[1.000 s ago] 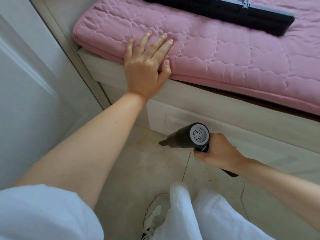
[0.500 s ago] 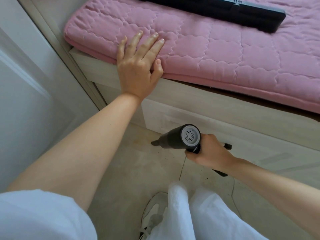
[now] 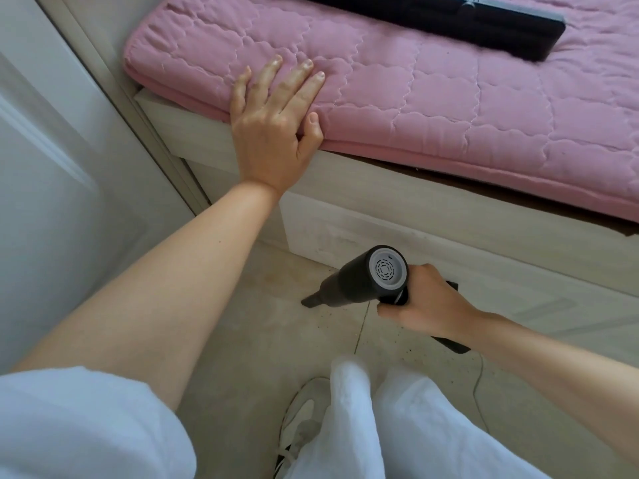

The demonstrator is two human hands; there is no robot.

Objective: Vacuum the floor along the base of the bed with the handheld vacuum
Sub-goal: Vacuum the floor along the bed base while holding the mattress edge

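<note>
1. Two hands show on my feed: the left hand lies flat with fingers spread on the near edge of the pink quilted mattress pad, close to its left corner, the thumb against the pad's side.
2. My right hand is wrapped round the grip of the handheld vacuum, fingers curled tight on it.
3. I see the vacuum's nozzle angled down and left, its tip at or just above the floor close to the base of the bed; I cannot tell if it touches.
4. Dark specks dot the floor tiles near the nozzle.
5. I see a long black tool lying on the pad toward the far edge.
</note>
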